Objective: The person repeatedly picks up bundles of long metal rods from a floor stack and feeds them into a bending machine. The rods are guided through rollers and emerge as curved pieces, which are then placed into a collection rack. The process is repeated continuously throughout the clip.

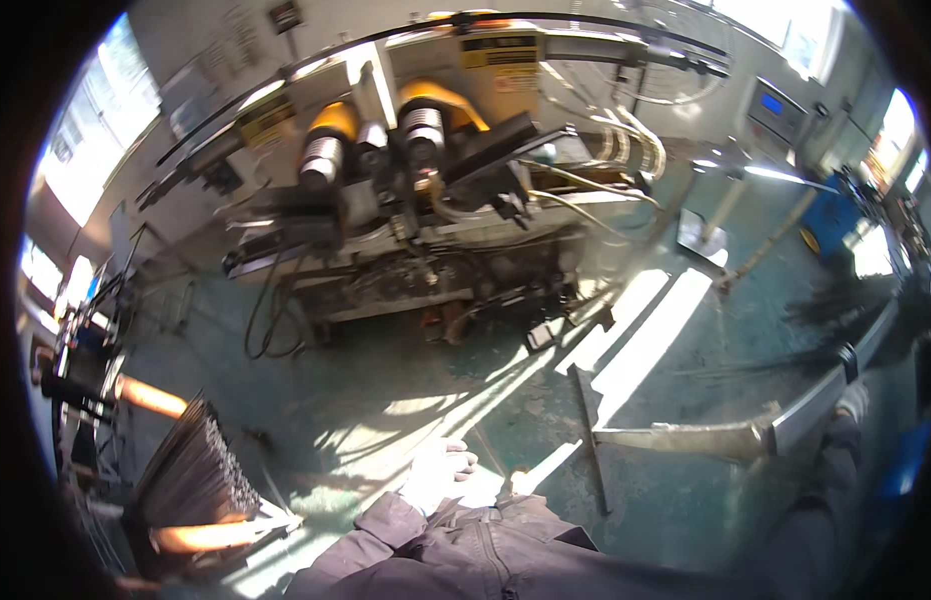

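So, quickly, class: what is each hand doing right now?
Left hand: gloved, holding nothing, fingers loosely curled.
Right hand: not in view.

Long grey metal bar (685, 438), lying level above the green floor, right end gripped.

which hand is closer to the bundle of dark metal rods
Left. The gloved left hand hangs over the floor just right of the bundle of dark rods, not touching it. The gloved right hand is far across, gripping the long metal bar.
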Available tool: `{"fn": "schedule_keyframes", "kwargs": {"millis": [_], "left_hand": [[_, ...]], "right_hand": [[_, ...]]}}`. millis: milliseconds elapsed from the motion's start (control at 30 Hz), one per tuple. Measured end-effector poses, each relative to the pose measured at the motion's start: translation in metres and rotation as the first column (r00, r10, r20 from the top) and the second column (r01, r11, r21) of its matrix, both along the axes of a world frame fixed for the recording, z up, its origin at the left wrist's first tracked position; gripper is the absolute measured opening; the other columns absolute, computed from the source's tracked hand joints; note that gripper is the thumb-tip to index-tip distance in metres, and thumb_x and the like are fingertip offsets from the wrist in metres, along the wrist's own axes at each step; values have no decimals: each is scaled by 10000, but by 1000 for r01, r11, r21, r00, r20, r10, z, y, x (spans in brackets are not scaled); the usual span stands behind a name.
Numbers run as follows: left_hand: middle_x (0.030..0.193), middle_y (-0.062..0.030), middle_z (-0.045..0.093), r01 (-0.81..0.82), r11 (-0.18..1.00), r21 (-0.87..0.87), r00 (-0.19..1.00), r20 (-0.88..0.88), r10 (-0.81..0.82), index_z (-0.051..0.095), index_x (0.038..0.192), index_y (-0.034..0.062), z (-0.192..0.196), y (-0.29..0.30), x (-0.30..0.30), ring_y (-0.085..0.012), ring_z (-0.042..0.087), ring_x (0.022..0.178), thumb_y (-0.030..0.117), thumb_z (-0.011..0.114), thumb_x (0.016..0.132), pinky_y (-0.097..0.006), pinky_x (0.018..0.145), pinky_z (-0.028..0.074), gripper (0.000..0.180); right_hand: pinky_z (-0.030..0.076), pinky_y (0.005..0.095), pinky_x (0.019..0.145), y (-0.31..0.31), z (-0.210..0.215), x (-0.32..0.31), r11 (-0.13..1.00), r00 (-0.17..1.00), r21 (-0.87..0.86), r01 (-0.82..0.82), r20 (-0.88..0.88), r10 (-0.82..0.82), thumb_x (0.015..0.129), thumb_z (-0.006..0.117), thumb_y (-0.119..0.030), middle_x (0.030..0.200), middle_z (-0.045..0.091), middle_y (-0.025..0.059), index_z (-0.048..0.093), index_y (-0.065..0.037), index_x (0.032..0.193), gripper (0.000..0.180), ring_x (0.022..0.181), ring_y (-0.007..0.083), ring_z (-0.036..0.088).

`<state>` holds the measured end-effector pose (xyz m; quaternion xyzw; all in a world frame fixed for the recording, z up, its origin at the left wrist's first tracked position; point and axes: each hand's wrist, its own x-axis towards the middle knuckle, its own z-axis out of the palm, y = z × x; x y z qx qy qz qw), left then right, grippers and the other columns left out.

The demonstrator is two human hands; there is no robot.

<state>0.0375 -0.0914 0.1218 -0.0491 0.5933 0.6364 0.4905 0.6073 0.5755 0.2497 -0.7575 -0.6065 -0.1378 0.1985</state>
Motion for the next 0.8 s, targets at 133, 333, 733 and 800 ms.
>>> {"fn": "schedule_keyframes", "kwargs": {"millis": [133,333,733,800], "left_hand": [[1032,-142,786,-334,930,-153,942,-32,333,673,1253,18,-35,-113,-20,-233,751,811,65,700,1028,-329,707,632,231],[1023,-157,777,-796,599,-89,593,85,801,656,1254,28,-75,-271,-2,-263,778,840,-19,760,963,-348,646,639,313],[1080,-184,775,-985,169,-24,169,-26,985,661,1222,-24,-69,-603,43,-288,775,900,-2,700,952,-406,825,654,274],[1126,-199,768,-996,75,-53,79,-80,994,641,1247,-26,-54,-649,48,-305,770,907,2,673,957,-429,844,661,293]], "right_hand": [[583,551,1032,-183,-211,-190,892,889,-58,-449,-129,440,1125,436,-466,1167,818,216,741,-55,1304,542,1186,431,754],[588,512,1030,-501,-363,-386,133,602,-784,-607,-344,721,1047,604,-399,1184,819,199,734,-54,1323,461,1172,402,763],[604,469,1013,-874,-243,-785,-433,-170,-448,-782,-515,840,936,830,-310,1176,815,197,678,-45,1388,545,1136,395,772],[601,469,1020,-964,-222,-826,-524,-246,-460,-716,-537,807,932,851,-322,1203,810,186,672,-58,1396,563,1158,379,767]]}}
